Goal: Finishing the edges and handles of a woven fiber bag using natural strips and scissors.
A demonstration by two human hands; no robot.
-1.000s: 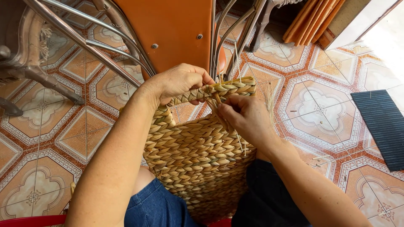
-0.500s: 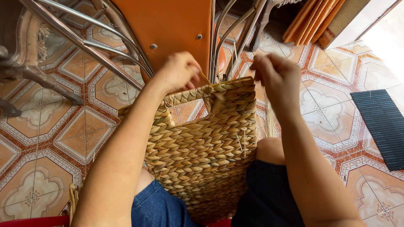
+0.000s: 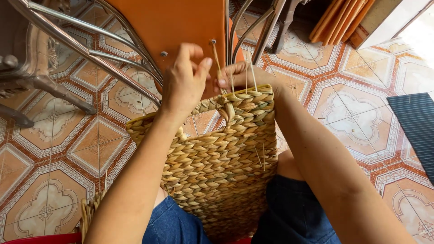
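Patterned floor tiles [image 3: 54,149] in cream, orange and brown run all over this room, with an orange chair [image 3: 181,22] on shiny metal legs [image 3: 90,43] parked right in front of the person, and a dark ribbed mat [image 3: 418,126] off at the right edge. Sitting there in blue jeans [image 3: 294,212], they've got a woven basket [image 3: 221,167] standing upright on their lap between the knees, made of thick braided straw-coloured fibre, open rim facing up and away from them. Both hands are up at the top rim. The left hand [image 3: 185,81] hovers just over the near-left part of the rim, fingers loosely spread and slightly curled, not really clamped on anything as far as I can see, thumb pointing toward the other hand. The right hand [image 3: 242,77] is curled closed at the rim's far corner, pinching thin strands [image 3: 217,61] that stick up from the weave. A thick braided loop [image 3: 226,108] hangs at the rim just below the two hands. A few more loose fibre ends poke out of the basket's side near the right forearm.
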